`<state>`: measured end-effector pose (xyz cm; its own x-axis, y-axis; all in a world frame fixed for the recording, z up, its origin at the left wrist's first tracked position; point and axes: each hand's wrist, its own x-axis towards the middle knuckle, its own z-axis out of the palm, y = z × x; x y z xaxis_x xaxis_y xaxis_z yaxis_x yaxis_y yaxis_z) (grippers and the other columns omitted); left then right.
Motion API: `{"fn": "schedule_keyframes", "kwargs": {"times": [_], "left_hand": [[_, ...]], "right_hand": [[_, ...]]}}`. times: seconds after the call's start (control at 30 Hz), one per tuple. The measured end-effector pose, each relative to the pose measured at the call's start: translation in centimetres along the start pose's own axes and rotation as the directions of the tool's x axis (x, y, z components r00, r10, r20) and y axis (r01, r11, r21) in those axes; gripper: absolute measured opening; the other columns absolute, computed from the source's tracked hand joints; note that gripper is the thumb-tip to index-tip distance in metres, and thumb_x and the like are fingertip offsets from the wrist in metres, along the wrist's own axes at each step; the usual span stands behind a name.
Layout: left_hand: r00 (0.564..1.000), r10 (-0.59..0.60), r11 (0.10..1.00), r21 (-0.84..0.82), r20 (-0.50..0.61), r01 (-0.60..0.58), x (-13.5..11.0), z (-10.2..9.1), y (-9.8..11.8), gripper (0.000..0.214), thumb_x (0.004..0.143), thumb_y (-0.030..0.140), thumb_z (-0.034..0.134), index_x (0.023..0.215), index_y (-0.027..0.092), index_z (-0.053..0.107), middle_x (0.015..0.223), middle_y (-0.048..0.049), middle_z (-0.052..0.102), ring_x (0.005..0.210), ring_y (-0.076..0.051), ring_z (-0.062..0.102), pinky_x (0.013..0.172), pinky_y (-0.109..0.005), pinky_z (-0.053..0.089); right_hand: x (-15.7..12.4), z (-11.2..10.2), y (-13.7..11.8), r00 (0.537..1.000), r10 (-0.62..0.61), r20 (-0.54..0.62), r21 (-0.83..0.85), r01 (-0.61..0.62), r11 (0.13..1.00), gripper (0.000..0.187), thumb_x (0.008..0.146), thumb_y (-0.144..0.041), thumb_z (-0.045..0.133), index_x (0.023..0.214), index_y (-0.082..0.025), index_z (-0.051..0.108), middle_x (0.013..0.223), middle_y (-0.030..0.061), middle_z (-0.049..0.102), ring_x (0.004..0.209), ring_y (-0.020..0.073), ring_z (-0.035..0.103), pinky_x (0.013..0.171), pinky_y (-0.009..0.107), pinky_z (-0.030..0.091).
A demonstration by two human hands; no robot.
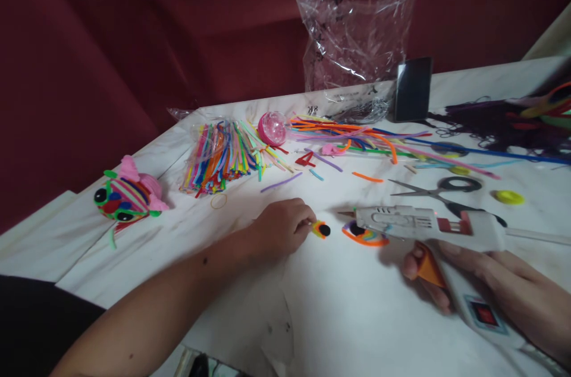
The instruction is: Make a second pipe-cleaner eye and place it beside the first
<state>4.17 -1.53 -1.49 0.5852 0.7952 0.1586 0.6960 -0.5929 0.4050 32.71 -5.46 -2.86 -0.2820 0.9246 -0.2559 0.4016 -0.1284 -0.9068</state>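
My right hand (473,276) is wrapped round the grip of a white hot glue gun (419,222), with a finger by its orange trigger (430,269). The gun's nozzle points left. Between the fingertips of my left hand (289,223) is a small yellow and orange pipe cleaner piece (319,229) with a black spot on it. Partly under the gun's front lies a larger eye-shaped piece (370,238) with orange and purple edging and a black middle. My left forearm reaches in from the lower left.
A colourful fish-like craft (129,195) sits far left. Behind are bundled pipe cleaners (223,157), a pink clear-topped ball (273,129) and loose pipe cleaners (357,130). Scissors (439,188) lie behind the gun. A dark phone-like slab (413,90) stands beside a clear bag (357,26).
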Motion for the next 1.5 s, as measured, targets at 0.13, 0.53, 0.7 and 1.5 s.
{"fn": "schedule_keyframes", "kwargs": {"times": [0.13, 0.53, 0.7, 1.5], "left_hand": [[1.0, 0.01, 1.0, 0.005, -0.014, -0.01, 0.1, 0.2, -0.2, 0.014, 0.077, 0.012, 0.047, 0.078, 0.015, 0.06, 0.075, -0.0009, 0.057, 0.068, -0.01, 0.051, 0.062, -0.021, 0.038], [0.999, -0.048, 0.999, 0.017, -0.009, 0.048, 0.4, 0.4, 0.5, 0.013, 0.076, 0.018, 0.053, 0.083, 0.016, 0.064, 0.078, -0.0022, 0.06, 0.07, -0.011, 0.054, 0.063, -0.021, 0.041], [0.999, -0.049, 0.999, 0.012, 0.006, 0.049, 0.5, 0.4, 0.3, 0.015, 0.077, 0.02, 0.053, 0.085, 0.017, 0.065, 0.081, -0.0025, 0.061, 0.072, -0.012, 0.055, 0.064, -0.021, 0.042], [0.995, -0.091, 0.995, -0.035, -0.043, 0.089, 0.1, -0.1, 0.1, 0.014, 0.073, 0.01, 0.047, 0.08, 0.016, 0.058, 0.076, -0.0002, 0.056, 0.066, -0.009, 0.051, 0.06, -0.02, 0.039]], "right_hand": [[0.1, 0.0, -0.1, 1.0, 0.017, -0.012, 0.034, -0.017, 0.999, 0.049, 0.074, -0.067, 0.036, 0.052, -0.028, 0.056, 0.054, 0.0012, 0.059, 0.054, 0.0218, 0.055, 0.047, 0.03, 0.048], [0.0, 0.1, 0.3, 0.999, 0.032, -0.013, 0.008, -0.032, 0.999, 0.049, 0.075, -0.067, 0.036, 0.052, -0.028, 0.056, 0.058, 0.0004, 0.062, 0.059, 0.0217, 0.058, 0.047, 0.029, 0.047], [-0.1, 0.3, -0.5, 0.999, 0.02, -0.025, 0.065, -0.018, 0.998, 0.049, 0.067, -0.072, 0.04, 0.053, -0.03, 0.059, 0.049, 0.0003, 0.058, 0.048, 0.021, 0.054, 0.043, 0.03, 0.047], [0.0, -0.1, 1.2, 0.998, 0.037, 0.052, 0.018, -0.038, 0.999, 0.043, 0.079, -0.057, 0.035, 0.061, -0.026, 0.058, 0.067, 0.0018, 0.062, 0.07, 0.0224, 0.058, 0.053, 0.028, 0.045]]}}
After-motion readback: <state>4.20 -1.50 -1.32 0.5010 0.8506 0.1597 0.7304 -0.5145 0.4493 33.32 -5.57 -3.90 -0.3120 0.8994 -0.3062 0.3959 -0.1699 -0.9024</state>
